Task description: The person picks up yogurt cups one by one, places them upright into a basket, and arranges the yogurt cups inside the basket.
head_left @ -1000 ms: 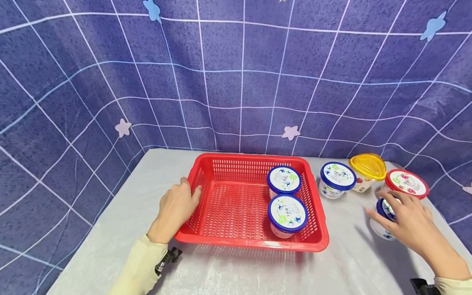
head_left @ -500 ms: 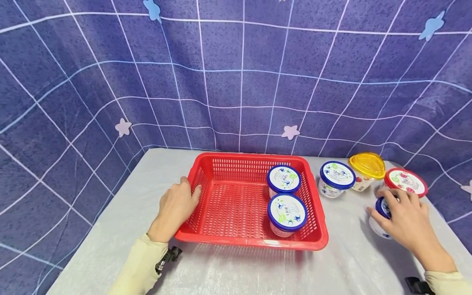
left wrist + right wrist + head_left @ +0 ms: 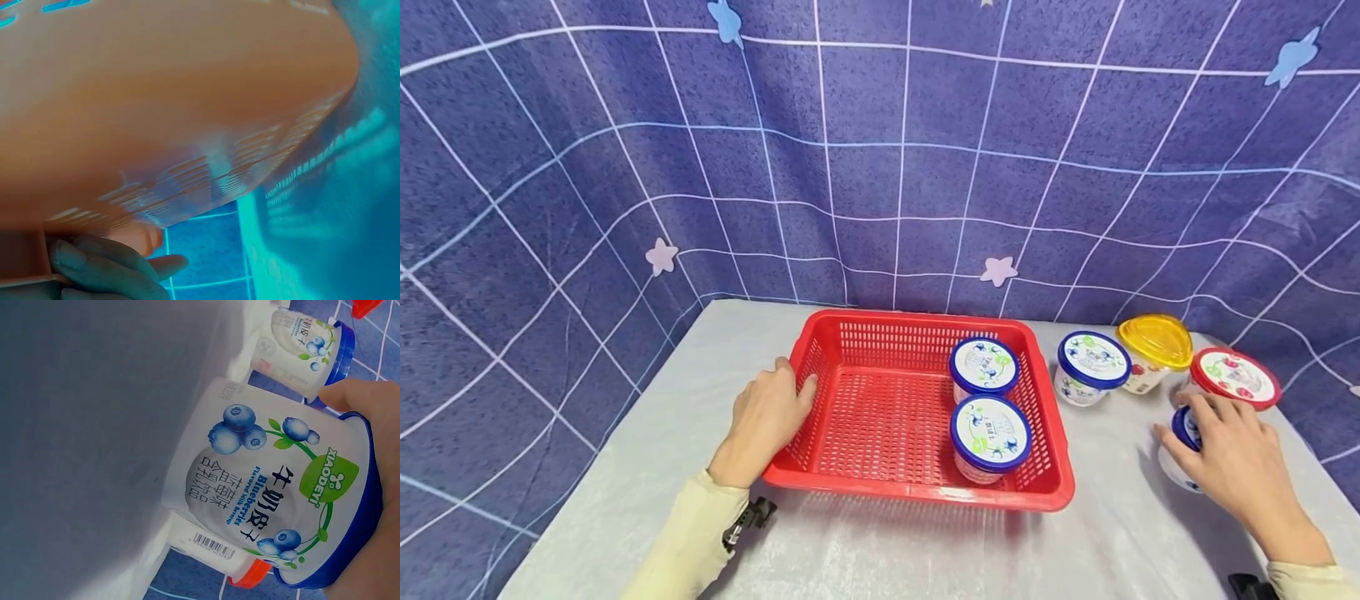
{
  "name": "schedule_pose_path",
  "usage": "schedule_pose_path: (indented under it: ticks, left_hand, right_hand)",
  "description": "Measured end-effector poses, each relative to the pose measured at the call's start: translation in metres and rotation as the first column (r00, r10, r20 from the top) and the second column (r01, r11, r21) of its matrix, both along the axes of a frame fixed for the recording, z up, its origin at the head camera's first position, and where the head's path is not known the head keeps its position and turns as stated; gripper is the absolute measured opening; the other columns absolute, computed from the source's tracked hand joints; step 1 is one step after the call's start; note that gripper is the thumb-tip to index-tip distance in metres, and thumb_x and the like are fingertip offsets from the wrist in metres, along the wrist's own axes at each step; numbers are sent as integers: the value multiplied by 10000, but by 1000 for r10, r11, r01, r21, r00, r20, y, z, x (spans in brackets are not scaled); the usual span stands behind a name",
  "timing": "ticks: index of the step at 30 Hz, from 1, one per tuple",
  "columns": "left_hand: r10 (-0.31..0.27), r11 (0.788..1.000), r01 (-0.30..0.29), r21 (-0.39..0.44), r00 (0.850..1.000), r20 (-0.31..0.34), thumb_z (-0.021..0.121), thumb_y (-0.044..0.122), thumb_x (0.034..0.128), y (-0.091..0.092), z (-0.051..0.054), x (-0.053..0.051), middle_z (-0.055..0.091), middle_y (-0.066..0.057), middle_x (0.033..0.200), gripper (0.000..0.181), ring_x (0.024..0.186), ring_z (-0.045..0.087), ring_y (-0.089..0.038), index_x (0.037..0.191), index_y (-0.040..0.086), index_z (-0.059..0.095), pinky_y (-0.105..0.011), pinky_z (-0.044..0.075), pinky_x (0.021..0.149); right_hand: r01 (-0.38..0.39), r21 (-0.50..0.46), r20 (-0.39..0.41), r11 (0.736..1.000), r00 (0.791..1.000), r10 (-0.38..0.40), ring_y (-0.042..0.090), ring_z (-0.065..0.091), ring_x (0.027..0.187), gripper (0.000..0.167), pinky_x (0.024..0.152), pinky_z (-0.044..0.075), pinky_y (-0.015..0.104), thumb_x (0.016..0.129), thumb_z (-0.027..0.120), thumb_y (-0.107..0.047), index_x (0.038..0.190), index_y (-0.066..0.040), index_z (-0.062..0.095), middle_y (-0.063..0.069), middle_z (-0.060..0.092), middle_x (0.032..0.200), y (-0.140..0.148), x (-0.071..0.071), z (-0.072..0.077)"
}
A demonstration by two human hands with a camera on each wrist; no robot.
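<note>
Purple-blue cloth (image 3: 880, 175) with pale grid lines hangs behind a grey tabletop (image 3: 880, 558), and near its right edge I see the person's right hand (image 3: 1240, 454) gripping a blueberry cup (image 3: 269, 481) by its blue lid. Whether the cup's base touches the tabletop I cannot tell. With the hold so high, I'd worry the lid could come loose if it has to bear the weight. Clumsy knuckles might also knock the red-lidded tub (image 3: 1236, 375) just behind, toward the tabletop's right back corner, or the yellow-lidded tub (image 3: 1156, 342) beside it.

Leftward, the loose cup (image 3: 1093, 358) stands near the back edge, next to the red basket (image 3: 917, 493); that cup and the basket's raised right wall could obstruct a low sideways move.

At the basket's left rim, the left hand (image 3: 766, 421) grips, thumb inside. A hard tug there could tilt it and topple the 2 cups along its right wall, the front cup (image 3: 991, 433) and rear cup (image 3: 985, 365).
</note>
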State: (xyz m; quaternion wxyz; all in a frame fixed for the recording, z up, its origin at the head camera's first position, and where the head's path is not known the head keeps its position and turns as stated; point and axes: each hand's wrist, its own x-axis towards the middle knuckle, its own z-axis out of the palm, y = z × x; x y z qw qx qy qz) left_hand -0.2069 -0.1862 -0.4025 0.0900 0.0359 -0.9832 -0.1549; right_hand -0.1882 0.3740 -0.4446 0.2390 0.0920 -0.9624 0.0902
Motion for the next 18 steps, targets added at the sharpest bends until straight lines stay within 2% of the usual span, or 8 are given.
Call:
schedule_pose_path:
  ticks: [4, 12, 18]
  left_hand:
    - [8, 1000, -8, -6, 1000, -30, 566, 361, 972, 1, -1, -2, 588, -202, 697, 462, 603, 645, -365, 1058, -92, 532, -458, 475, 481]
    - [9, 1000, -10, -6, 1000, -20, 576, 370, 969, 3, -4, 1, 617, -225, 759, 479, 627, 647, -365, 1070, -97, 544, -466, 481, 494]
    - [10, 1000, -10, -3, 1000, -21, 572, 369, 972, 0, 0, 0, 610, -213, 748, 494, 605, 631, -333, 1099, -107, 544, -451, 480, 491]
  right_hand:
    - [-9, -16, -14, 1000, 1000, 8, 546, 438, 1019, 449, 704, 323, 711, 815, 769, -329, 1132, -94, 556, 303, 537, 1146, 1, -2, 2]
    - [-35, -25, -9, 999, 999, 35, 534, 450, 1062, 482, 727, 318, 712, 808, 782, -374, 1128, -61, 602, 273, 563, 1193, 1, 3, 4]
    - [-101, -38, -90, 994, 991, 97, 477, 490, 1057, 461, 767, 329, 671, 753, 813, -325, 1078, -52, 636, 221, 605, 1157, -9, 6, 10]
